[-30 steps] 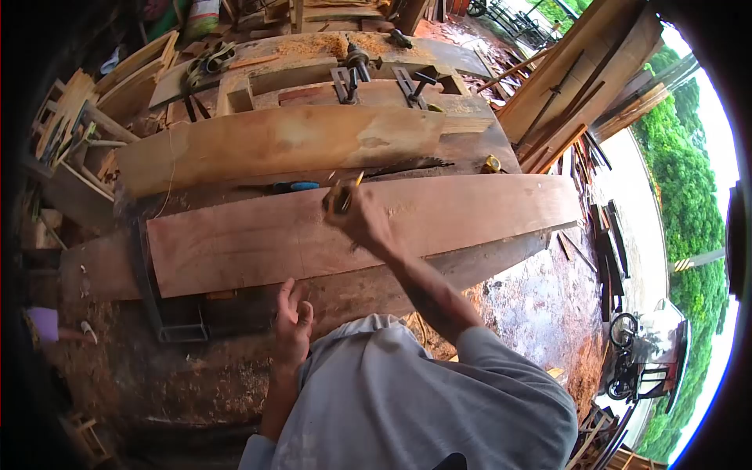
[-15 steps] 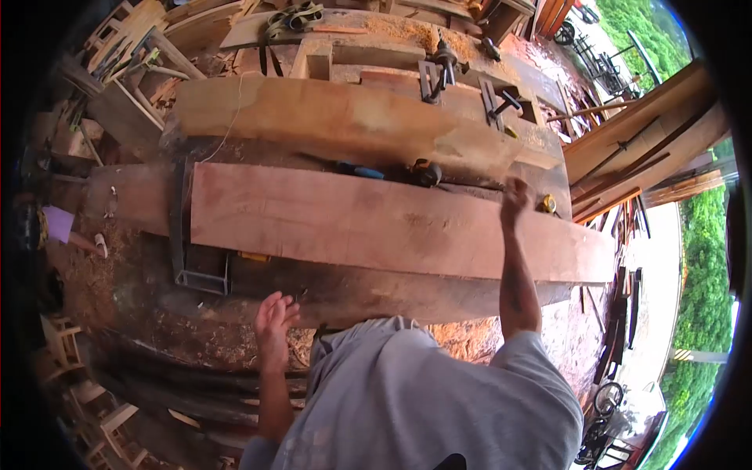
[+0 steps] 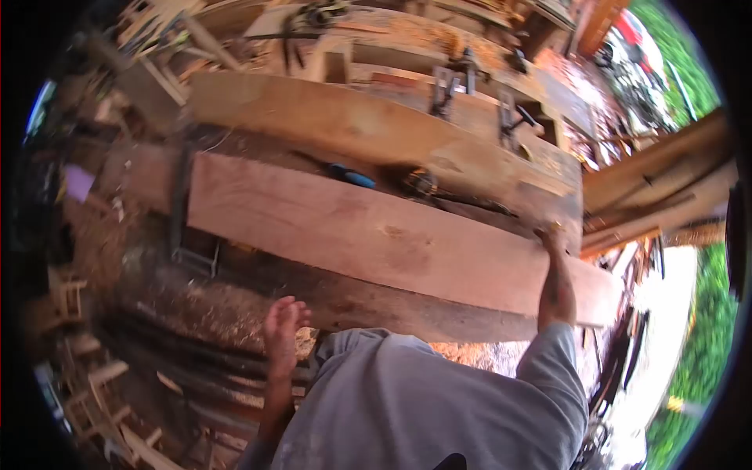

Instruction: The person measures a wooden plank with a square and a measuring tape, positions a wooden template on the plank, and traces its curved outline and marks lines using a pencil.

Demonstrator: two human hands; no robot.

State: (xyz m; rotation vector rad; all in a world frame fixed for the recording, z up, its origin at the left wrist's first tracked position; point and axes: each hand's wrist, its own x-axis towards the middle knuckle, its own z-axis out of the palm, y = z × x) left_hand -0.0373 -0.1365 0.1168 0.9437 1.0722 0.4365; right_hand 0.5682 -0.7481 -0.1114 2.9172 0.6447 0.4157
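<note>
A long reddish wooden board (image 3: 376, 227) lies flat across the bench in front of me. My right hand (image 3: 553, 236) reaches over its far edge near the right end. The fingers there are closed around a tape measure (image 3: 557, 225), of which only a bit of yellow shows; the rest is hidden by the hand. My left hand (image 3: 283, 330) hangs in the air before the near edge of the bench, fingers apart and slightly curled, holding nothing. Behind the board lie a blue-handled tool (image 3: 351, 175) and a dark round tool (image 3: 421, 182).
A second, yellowish board (image 3: 352, 117) stands behind the reddish one. Clamps (image 3: 445, 88) sit farther back among wood shavings. A metal frame (image 3: 178, 211) borders the board's left end. Large planks (image 3: 658, 184) lean at the right. Wooden pieces (image 3: 102, 392) fill the lower left.
My right hand has moved right, from beside the tape measure onto it. The view has turned slightly, so the boards slope more down to the right. My left hand stays raised and open.
</note>
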